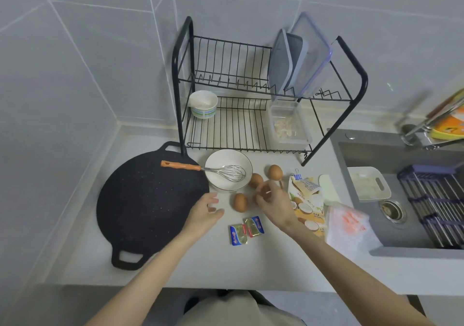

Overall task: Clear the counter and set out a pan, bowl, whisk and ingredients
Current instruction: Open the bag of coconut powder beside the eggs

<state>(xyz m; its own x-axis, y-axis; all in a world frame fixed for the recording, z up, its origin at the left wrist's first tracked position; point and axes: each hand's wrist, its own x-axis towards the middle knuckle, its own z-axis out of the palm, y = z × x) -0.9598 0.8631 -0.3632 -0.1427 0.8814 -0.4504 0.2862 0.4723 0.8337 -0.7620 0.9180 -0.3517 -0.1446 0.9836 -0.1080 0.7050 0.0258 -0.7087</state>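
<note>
1. The right hand (pixel 275 201) covers most of the egg (pixel 264 189) it holds. Only a brown curve shows between the curled fingers, and whether anything else lies under the palm cannot be made out.
2. The carton (pixel 305 205) with coconut pictures is partly hidden behind the right wrist, and its print is too small to read. A blurred plastic bag (pixel 347 225) lies just beside it, at the edge of the sink (pixel 364 155).
3. The right hand's fingertips pinch the egg above the counter (pixel 226 263), between the bowl (pixel 227 185) and the carton.
4. Three loose eggs (pixel 240 202) rest on the counter around that hand: one to its left, two just beyond it near the bowl's rim.
5. The left hand (pixel 204 212) is empty, its fingers relaxed and spread. It is at the right edge of the black pan (pixel 150 207), near the closest loose egg but apart from it.
6. The whisk (pixel 200 168) lies with its wires in the bowl and its orange handle over the pan.
7. Two butter packets (pixel 246 229) lie between the forearms, nearer the viewer than the eggs.
8. The dish rack (pixel 251 135) stands behind the bowl.
</note>
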